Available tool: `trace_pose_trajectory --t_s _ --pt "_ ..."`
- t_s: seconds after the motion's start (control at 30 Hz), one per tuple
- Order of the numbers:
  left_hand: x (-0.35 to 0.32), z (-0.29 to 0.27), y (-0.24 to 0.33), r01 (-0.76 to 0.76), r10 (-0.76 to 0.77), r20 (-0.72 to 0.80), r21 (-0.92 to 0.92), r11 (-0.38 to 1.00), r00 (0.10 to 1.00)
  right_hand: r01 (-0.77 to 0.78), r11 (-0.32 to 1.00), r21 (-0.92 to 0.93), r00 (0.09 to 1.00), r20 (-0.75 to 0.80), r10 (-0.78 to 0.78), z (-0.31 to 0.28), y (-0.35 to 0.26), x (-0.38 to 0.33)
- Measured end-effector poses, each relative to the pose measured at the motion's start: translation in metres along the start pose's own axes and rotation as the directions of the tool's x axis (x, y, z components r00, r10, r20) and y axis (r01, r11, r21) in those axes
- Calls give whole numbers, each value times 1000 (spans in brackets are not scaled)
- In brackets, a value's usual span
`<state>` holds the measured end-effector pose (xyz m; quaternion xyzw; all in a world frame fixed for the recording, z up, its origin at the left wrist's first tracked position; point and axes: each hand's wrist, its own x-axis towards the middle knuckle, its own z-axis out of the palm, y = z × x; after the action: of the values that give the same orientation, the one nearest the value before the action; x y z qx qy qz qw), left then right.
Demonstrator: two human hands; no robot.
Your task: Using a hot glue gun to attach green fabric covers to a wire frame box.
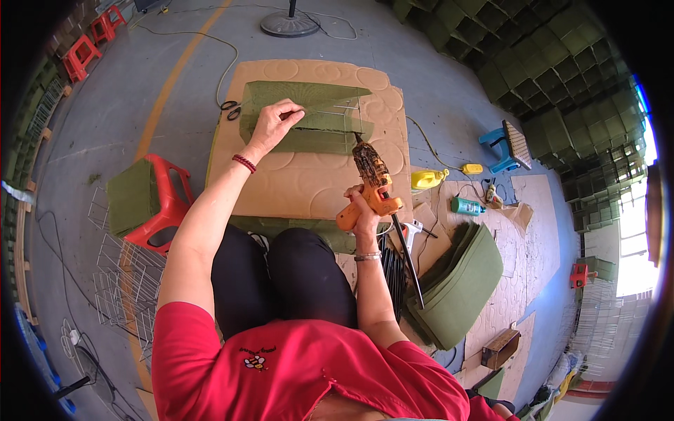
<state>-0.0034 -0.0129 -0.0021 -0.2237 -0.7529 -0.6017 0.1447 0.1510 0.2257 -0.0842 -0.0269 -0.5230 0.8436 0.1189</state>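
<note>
Leftmost, I observe a red stool (174, 205) with green sheets (133, 199) against it. Scissors (231, 109) lie at the left edge of the cardboard (281, 193). The left hand (279, 121) has thumb and forefinger together at the green fabric (319, 90); I cannot tell whether they pinch it. The fabric lies on the cardboard, with a wire frame (347, 107). The right hand (364, 215) is clamped around the orange glue gun (374, 172), nozzle near the fabric's right edge.

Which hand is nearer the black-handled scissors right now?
Left. The left hand is just right of the scissors, not touching them, over the green sheet; the right hand is farther off, lower and to the right, holding the orange glue gun.
</note>
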Motion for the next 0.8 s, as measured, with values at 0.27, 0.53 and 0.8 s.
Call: trace_pose_trajectory --t_s 0.27,0.53,0.8 --pt "0 -1 1 -4 4 6 -9 1000 1000 -37 999 33 998 51 36 12 5 -1" --pt "0 2 4 6 -6 8 -3 1000 1000 -68 996 51 992 109 62 15 9 -1" --pt "0 3 7 10 -10 10 0 1000 1000 -89 995 35 990 114 85 26 11 -4"
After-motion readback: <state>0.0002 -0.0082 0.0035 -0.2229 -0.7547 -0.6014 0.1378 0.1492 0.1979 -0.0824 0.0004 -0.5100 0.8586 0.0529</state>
